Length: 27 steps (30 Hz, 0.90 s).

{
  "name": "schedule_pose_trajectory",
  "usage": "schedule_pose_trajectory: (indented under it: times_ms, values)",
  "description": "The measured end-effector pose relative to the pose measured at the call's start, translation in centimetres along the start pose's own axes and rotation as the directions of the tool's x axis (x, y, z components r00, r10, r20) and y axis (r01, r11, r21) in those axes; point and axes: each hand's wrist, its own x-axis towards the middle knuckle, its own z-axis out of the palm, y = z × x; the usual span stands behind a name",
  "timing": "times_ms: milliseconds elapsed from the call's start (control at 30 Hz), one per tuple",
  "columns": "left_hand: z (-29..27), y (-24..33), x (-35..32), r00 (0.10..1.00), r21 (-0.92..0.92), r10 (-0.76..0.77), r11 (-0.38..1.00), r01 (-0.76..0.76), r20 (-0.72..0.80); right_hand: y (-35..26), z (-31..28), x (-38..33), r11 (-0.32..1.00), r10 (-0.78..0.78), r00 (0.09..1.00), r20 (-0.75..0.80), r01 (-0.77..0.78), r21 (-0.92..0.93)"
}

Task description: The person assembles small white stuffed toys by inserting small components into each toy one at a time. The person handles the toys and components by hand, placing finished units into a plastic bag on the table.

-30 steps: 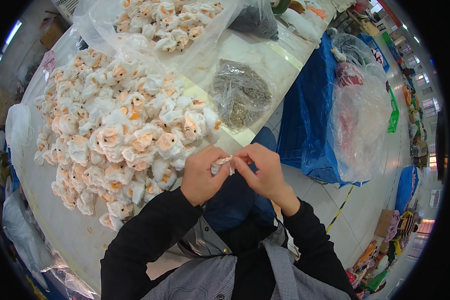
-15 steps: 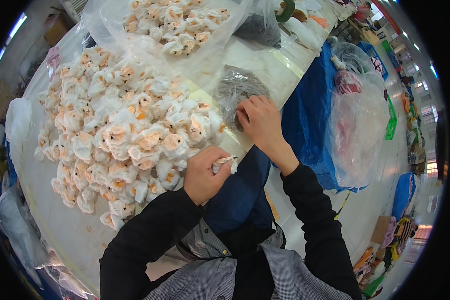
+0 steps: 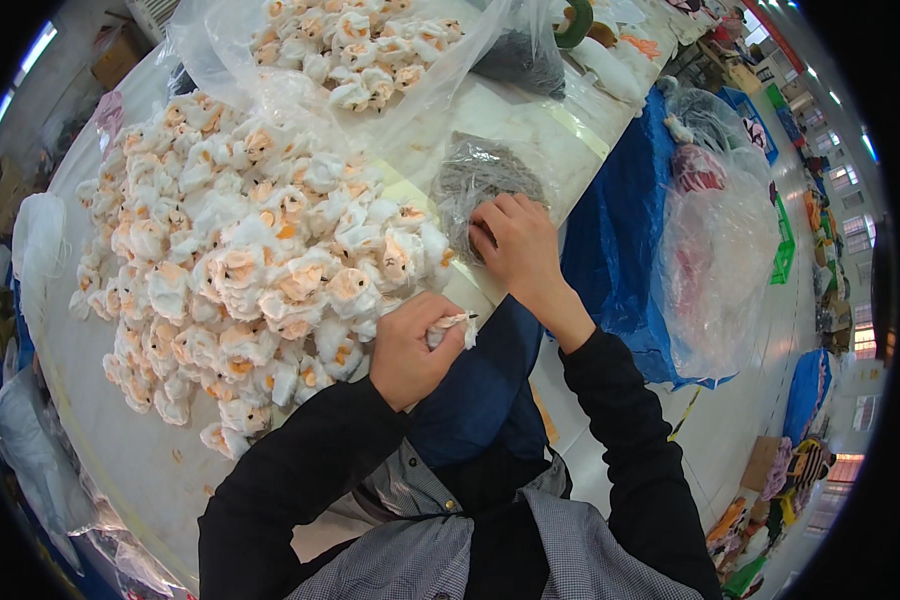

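Note:
My left hand (image 3: 416, 348) is closed round a small white fluffy plush piece (image 3: 454, 328), whose dark-tipped end pokes out beside the thumb. It stays low at the table's near edge, beside a big heap of similar white and peach plush pieces (image 3: 235, 265). My right hand (image 3: 518, 242) lies on a clear plastic bag (image 3: 485, 170) full of fine grey-brown material. Its fingers are curled down together at the bag's near side, and the fingertips are hidden, so what they pinch cannot be made out.
A large clear bag (image 3: 410, 118) holding more plush pieces spreads across the far table. A bag of dark grey material (image 3: 522, 62) stands behind. Right of the table are a blue-lined container (image 3: 615, 220) and a clear sack with pinkish contents (image 3: 715, 250).
My right hand's fingers have shifted very slightly at the grey-brown bag. My left hand keeps the same hold on the plush piece.

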Motion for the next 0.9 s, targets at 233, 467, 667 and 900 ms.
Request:
schedule_pose_trajectory:
  times_ms: [233, 467, 667, 900]
  values:
    - [-0.2, 0.8, 0.1, 0.998, -0.009, -0.059, 0.998, 0.059, 0.009, 0.2, -0.8, -0.2, 0.979, 0.098, 0.994, -0.038, -0.090, 0.186]
    - [-0.2, 0.6, 0.0, 0.998, -0.008, -0.065, 0.998, 0.065, 0.003, 0.2, -2.7, -0.1, 0.975, 0.104, 0.994, -0.041, -0.094, 0.199]
    - [-0.1, 0.5, 0.0, 0.997, -0.008, -0.081, 0.997, 0.081, 0.007, 0.5, -3.2, -0.2, 0.985, 0.036, 0.998, -0.050, -0.027, 0.169]
    - [-0.2, 0.7, 0.0, 0.995, -0.028, -0.104, 0.994, 0.104, 0.009, 0.7, -2.3, -0.5, 0.993, 0.025, 1.000, 0.007, -0.025, 0.117]
